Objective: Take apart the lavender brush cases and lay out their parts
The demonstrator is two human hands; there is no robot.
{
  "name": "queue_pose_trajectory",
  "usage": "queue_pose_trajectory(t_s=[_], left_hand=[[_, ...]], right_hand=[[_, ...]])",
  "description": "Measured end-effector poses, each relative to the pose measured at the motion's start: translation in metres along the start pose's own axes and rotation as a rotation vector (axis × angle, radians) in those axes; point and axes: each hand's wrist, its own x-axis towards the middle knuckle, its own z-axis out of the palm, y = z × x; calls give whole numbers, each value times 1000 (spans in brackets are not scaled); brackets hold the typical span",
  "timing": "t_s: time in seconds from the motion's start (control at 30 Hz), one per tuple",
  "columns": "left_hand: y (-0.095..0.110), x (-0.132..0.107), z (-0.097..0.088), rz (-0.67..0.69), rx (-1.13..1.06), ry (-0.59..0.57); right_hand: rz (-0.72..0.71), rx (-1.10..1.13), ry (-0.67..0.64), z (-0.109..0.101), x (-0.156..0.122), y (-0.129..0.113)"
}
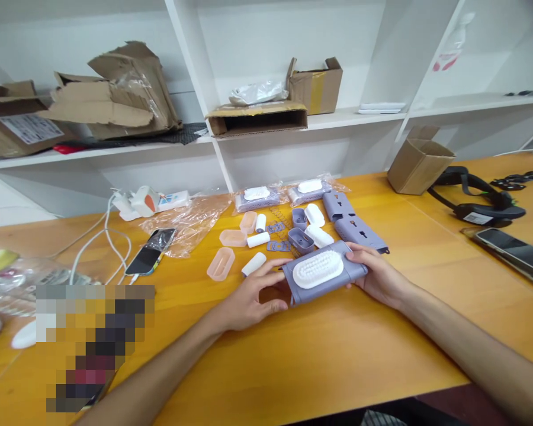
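L hand [249, 296] & R hand [377, 275] hold a lavender plastic case [324, 278] btwn them, just above the orange tabletop [293, 367] or resting on it, can't tell which. L fingers [273, 271] are spread, tips on the case's left end, thumb by its lower corner. R fingers [353, 251] curl over the right end, pressed to the side. A white oval bristle brush [317, 269] sits on top of the case, bristles up.

Just past the hands, parts lie spread out: pale pink see-through trays [221, 264], white cylinders [254, 264], lavender cups [301, 240], white oval caps [318, 235], 2 perforated lavender panels [359, 232], and 2 more brushes in plastic bags [308, 190].

L of those: a phone w/ plastic wrap [150, 252] & white cables [115, 248]. R side: a black headset [475, 201], a cardboard box [420, 165], and a 2nd phone [513, 251]. Torn cardboard boxes [115, 92] sit on the white shelves [93, 157] behind. A pixelated patch covers part of the left foreground.
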Motion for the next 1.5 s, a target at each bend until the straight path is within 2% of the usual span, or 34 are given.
queue_pose_trajectory(t_s=[0.07,0.3,0.4,0.53,0.67,0.73,0.87,0.93,1.23,1.4,1.43,1.5], left_hand=[[-1,0,3,-17,-52,59],[-23,0,21,-117,-303,377],[-25,1,24,-186,-456,428],[-24,3,21,-243,-669,430],[-24,4,18,-287,-762,431],[-23,3,17,-314,-761,365],[-20,0,15,-317,-701,132],[-19,0,13,-307,-691,95],[-17,1,17,-254,-795,190],[-18,0,24,-153,-759,352],[-18,0,24,-149,-762,344],[-18,0,23,-177,-779,259]], right_hand=[[-5,3,-22,-2,0,2],[61,6,-153,-8,-1,12],[64,18,-188,-8,-2,12],[64,14,-162,-7,-1,11],[41,9,-184,-9,0,12],[26,2,-217,-10,-1,13],[5,-60,-287,-14,-2,14],[-4,-100,-307,-15,-2,14],[-17,-161,-269,-15,1,14],[-9,-152,-270,-13,1,13],[-11,-159,-272,-12,1,12],[-10,-177,-270,-13,0,12]])
